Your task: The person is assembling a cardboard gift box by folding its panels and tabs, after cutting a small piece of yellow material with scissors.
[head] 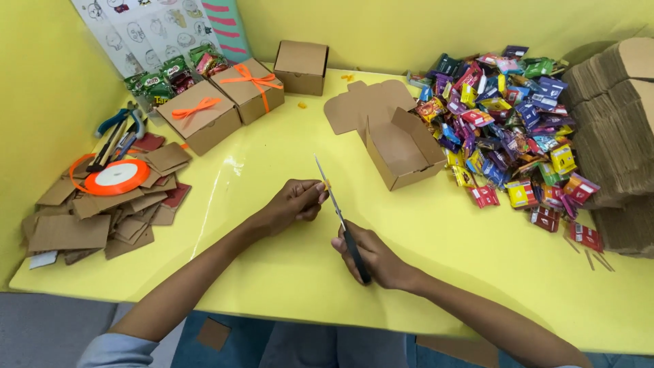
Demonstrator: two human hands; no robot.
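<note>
Gift-packing craft workstation: yellow table [436, 272], flat cardboard box stacks [613, 116], candy pile [507, 129], ribbon spool [117, 177], ribboned boxes [221, 102].

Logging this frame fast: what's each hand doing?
Left hand: closed, pinching a small orange piece at the scissors blades.
Right hand: closed on the scissors' handle.

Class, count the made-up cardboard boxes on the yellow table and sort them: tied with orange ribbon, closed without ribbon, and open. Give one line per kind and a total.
Boxes tied with orange ribbon: 2
Closed box without ribbon: 1
Open box: 1
Total: 4
</note>
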